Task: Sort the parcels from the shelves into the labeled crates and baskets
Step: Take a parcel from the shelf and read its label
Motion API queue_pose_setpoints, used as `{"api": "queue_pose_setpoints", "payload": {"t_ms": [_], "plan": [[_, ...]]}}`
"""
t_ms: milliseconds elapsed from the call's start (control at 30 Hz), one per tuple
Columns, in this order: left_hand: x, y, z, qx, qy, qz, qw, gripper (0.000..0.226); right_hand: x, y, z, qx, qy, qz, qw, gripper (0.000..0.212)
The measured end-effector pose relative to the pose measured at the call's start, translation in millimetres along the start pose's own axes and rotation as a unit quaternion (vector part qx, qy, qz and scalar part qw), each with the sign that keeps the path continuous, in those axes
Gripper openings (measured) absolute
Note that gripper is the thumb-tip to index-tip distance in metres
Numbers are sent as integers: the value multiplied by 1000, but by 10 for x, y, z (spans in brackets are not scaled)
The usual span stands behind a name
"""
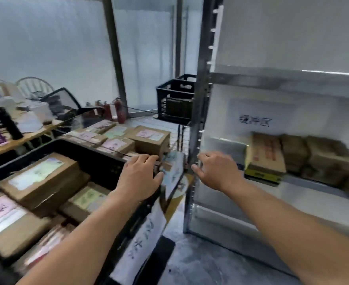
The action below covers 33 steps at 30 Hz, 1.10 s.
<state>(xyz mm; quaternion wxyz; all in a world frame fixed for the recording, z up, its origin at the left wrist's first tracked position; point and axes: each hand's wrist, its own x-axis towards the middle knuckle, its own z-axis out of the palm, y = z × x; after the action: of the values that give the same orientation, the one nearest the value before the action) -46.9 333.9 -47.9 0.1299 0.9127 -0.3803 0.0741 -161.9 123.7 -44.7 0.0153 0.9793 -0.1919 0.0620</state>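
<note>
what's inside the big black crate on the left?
Cardboard parcels with green, pink and white labels, stacked unevenly. Top ones cover whatever lies below and the floor of the crate. The left hand grips another parcel at its rim.

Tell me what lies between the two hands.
Head view: a tilted parcel, gripped by the left hand, and the metal shelf post beside the right hand.

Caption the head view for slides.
Left hand grips flat blue-labelled parcel at black plastic crate; right hand open beside grey metal shelf.
</note>
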Motion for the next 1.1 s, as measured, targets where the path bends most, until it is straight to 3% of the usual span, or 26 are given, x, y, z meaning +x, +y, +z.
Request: {"api": "queue_pose_setpoints", "payload": {"t_ms": [300,500,900,1100], "plan": [[526,1937,586,-81,-84,114,987,57,-887,1858,5,1,-35,162,986,54],[674,2790,955,-95,-111,142,979,56,-1203,2675,82,18,-46,197,979,56],[1255,3039,1309,-76,-136,102,983,54,-642,3151,421,81,-83,166,979,52],[1806,2982,1602,-103,-157,92,978,48,-118,3223,696,138,-100,198,965,55]]}}
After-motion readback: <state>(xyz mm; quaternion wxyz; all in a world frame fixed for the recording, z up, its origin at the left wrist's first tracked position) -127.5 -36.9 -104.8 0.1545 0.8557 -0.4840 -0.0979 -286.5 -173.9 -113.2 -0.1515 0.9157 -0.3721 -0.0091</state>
